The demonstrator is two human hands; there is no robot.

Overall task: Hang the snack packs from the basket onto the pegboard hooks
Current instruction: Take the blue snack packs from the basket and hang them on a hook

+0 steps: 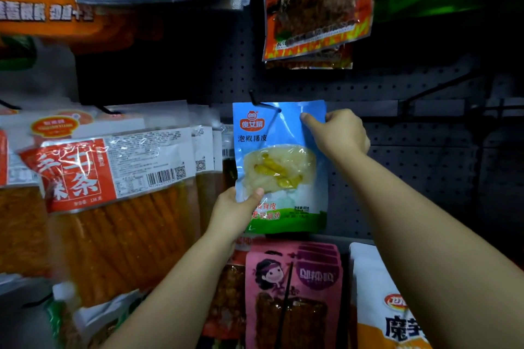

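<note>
A blue snack pack (279, 133) with a clear window of pale food is held flat against the dark pegboard (397, 167). My left hand (235, 212) pinches its lower left corner, thumb on the front. My right hand (340, 133) grips its upper right edge. A black hook (262, 103) juts from the board at the pack's top, its tip at the pack's hang hole. The basket is out of view.
Orange-stick packs (113, 207) hang close on the left. A red and orange pack (314, 8) hangs above, a pink pack (295, 292) and a white pack (388, 306) below. Bare pegboard and an unused black hook (442, 85) lie to the right.
</note>
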